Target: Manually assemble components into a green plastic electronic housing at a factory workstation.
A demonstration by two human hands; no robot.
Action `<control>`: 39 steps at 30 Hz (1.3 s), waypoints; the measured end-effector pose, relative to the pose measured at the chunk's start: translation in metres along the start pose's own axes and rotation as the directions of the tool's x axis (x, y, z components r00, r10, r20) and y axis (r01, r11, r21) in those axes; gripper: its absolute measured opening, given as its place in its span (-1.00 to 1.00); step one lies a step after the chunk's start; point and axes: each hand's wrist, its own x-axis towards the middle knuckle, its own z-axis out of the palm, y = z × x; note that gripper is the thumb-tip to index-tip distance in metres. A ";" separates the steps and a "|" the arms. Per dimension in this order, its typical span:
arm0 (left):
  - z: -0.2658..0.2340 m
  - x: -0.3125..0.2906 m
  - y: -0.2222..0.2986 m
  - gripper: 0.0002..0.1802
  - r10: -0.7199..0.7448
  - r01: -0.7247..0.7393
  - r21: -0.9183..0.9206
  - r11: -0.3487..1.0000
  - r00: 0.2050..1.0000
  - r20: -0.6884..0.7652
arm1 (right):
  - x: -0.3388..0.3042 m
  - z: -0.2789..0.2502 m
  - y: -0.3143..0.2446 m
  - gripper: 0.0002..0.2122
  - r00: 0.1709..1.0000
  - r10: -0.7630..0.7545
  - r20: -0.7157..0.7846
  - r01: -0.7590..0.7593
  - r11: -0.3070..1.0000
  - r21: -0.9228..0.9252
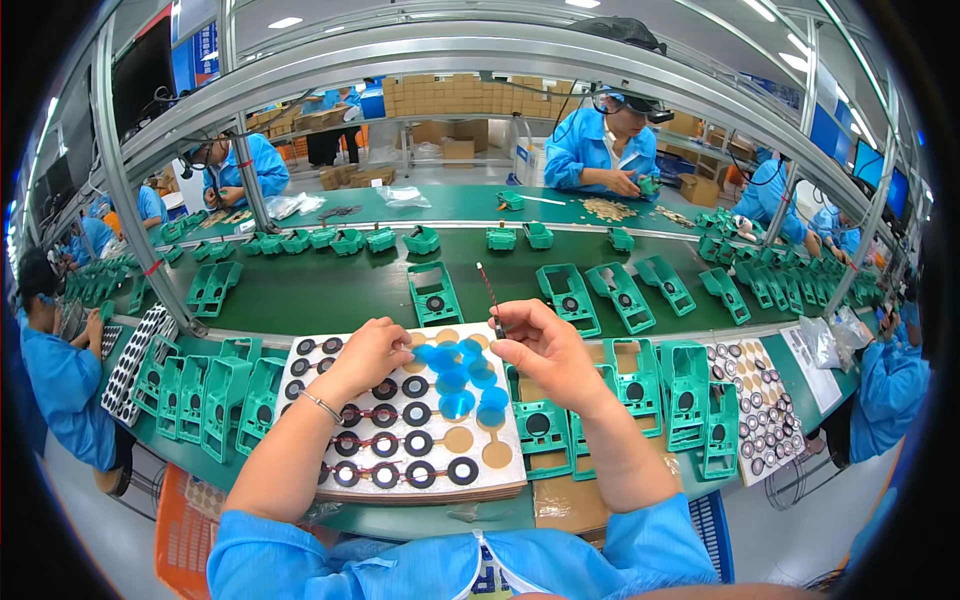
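My right hand [545,348] pinches a small black speaker [498,326], seen nearly edge-on. Its twisted red-and-black lead [487,287] stands up to a pale connector. My left hand [372,358] is closed at the fingertips over the far part of a white foam tray [390,492]; whatever it grips is hidden or too small to name. Rows of black round speakers [417,413] with red wires lie on the tray under and before my left hand. Translucent blue film discs [457,403] are scattered on its right side, beside tan discs [497,455] in cut recesses.
Green plastic housings [683,385] stand on both sides of the tray. A green conveyor [340,290] beyond carries more housings. At right lies a board of round parts [752,430]; an orange basket [185,535] is below left. Co-workers in blue sit around the line.
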 end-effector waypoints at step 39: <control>0.023 0.008 0.104 -0.86 0.494 -0.509 -0.025 0.861 0.822 0.282 | -0.001 -0.036 -0.031 -0.63 0.990 -0.009 -0.138 0.047 0.960 0.276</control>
